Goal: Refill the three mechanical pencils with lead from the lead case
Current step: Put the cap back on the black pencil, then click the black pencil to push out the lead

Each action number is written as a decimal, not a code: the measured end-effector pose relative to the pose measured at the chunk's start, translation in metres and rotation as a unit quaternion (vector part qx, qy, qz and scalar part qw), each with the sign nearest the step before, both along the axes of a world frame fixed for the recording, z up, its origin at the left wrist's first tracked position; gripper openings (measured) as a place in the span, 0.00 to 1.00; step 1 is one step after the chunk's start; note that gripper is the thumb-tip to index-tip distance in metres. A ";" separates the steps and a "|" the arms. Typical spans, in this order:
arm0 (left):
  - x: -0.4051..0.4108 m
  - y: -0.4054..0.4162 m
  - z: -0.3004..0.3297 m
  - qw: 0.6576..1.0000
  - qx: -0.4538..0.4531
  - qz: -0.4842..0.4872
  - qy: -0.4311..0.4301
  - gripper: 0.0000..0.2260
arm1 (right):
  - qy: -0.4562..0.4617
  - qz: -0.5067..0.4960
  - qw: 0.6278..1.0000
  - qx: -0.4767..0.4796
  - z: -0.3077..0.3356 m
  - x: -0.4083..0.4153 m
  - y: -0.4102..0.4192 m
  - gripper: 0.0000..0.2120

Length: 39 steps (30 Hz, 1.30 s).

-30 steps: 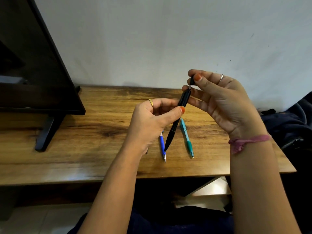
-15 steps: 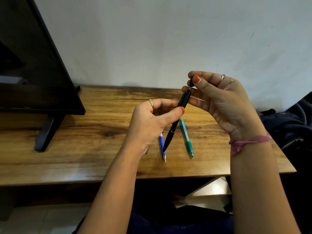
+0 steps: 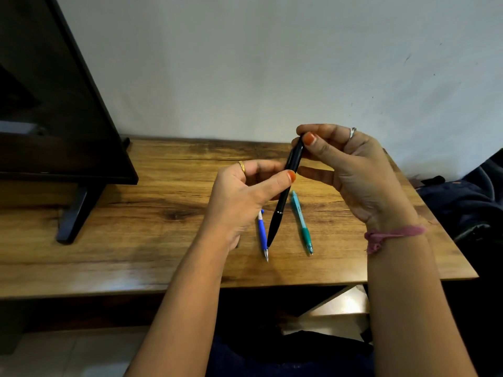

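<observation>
Above: black pencil (image 3: 285, 191) held tilted over the wooden desk (image 3: 152, 235) by both hands.
Left hand (image 3: 245, 197) pinches its barrel; blue pencil (image 3: 262, 235) lies left of its tip, teal pencil (image 3: 301, 221) right; right hand (image 3: 351, 170) pinches its upper end.

No text, label, brand or number can be read; a faint dark mark on the teal pencil (image 3: 301, 221) is too small to make out.
</observation>
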<state>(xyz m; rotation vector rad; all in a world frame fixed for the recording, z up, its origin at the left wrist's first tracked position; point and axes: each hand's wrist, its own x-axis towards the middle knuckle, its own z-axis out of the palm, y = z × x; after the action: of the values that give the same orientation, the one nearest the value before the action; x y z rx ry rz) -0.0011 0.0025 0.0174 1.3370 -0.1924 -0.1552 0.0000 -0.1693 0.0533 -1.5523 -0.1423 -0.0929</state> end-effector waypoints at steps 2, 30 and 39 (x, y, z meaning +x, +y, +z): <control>0.000 -0.001 -0.001 1.000 -0.004 0.001 0.007 0.06 | -0.005 -0.004 1.000 -0.004 -0.003 -0.001 0.003 0.10; 0.000 -0.010 -0.004 0.999 -0.047 -0.019 -0.007 0.08 | 0.036 0.058 0.991 0.112 -0.036 -0.015 0.012 0.16; 0.015 0.014 -0.017 0.988 -0.038 0.147 0.040 0.06 | -0.006 0.026 0.949 0.315 -0.026 -0.010 0.015 0.12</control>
<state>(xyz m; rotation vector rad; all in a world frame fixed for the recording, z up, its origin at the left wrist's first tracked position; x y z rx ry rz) 0.0139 0.0166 0.0006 1.2648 0.0677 0.0480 -0.0100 -0.1540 0.0275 -0.9079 -0.1453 -0.0957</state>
